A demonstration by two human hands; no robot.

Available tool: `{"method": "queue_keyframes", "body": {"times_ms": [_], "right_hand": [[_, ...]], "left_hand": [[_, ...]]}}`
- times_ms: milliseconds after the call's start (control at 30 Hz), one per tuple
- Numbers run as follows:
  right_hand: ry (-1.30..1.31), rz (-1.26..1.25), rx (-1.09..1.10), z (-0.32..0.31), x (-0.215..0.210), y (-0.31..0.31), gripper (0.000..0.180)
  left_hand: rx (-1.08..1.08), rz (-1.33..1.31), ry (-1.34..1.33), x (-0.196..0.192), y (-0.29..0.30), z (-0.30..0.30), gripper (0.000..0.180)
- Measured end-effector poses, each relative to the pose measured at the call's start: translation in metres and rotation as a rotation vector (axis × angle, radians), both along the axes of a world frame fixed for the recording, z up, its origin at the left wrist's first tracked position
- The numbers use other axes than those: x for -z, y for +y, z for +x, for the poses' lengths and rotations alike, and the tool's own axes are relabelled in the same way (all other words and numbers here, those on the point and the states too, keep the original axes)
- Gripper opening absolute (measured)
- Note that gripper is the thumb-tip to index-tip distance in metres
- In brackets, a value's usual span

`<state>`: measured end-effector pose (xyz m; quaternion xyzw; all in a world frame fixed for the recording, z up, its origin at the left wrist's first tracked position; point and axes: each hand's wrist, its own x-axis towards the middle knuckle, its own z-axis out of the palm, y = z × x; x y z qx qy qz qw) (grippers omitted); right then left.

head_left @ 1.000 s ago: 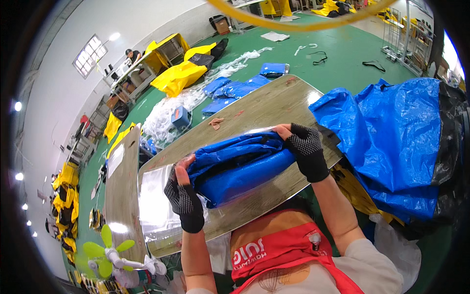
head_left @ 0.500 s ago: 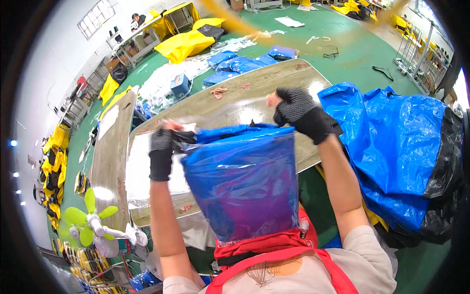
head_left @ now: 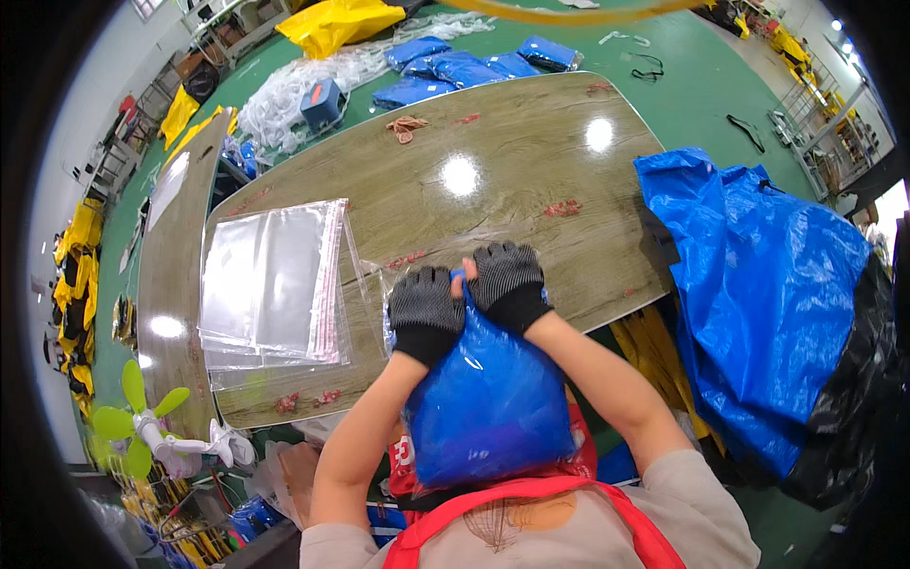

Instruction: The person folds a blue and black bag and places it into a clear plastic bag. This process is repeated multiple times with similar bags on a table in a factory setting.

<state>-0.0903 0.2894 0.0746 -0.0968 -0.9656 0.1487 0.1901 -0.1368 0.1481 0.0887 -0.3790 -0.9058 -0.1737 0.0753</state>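
A clear plastic bag (head_left: 488, 408) packed with folded blue material rests against my red apron at the near edge of the table. My left hand (head_left: 427, 313), in a dark fingerless glove with pale dots, is closed on the bag's top edge. Close beside it my right hand (head_left: 508, 287), gloved alike, grips the same edge, and the two thumbs nearly meet. A thin clear flap spreads on the tabletop beyond the knuckles. What lies under the curled fingers is hidden. Left of my hands is a stack of flat clear plastic bags (head_left: 270, 284).
The wood-patterned table (head_left: 512, 142) has a small tan bundle (head_left: 406, 128) near its far edge. A large blue and black sheet (head_left: 758, 294) hangs at the right. Several wrapped blue packages (head_left: 460, 68) lie on the floor beyond. A green-bladed fan (head_left: 142, 417) stands at lower left.
Both hands have come together and lower, from the bag's two upper corners to the middle of its top edge. The bag's top is now gathered, and the view has tilted down.
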Motion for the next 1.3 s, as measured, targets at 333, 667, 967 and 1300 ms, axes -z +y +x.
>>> {"method": "queue_keyframes", "body": {"times_ms": [333, 667, 967, 1300], "right_hand": [[-0.301, -0.236, -0.112, -0.018, 0.015, 0.005, 0.042], [-0.131, -0.024, -0.037, -0.033, 0.015, 0.000, 0.039], [-0.185, -0.195, -0.221, -0.071, 0.017, -0.042, 0.027], [-0.105, -0.103, -0.407, -0.118, 0.013, -0.059, 0.015]], "left_hand": [[-0.054, -0.089, -0.219, 0.015, 0.018, -0.014, 0.023], [-0.640, 0.449, -0.544, 0.058, -0.086, -0.087, 0.042], [-0.675, 0.894, -1.109, 0.076, -0.092, -0.110, 0.031], [-0.472, 0.834, -1.208, 0.082, -0.087, -0.107, 0.025]]}}
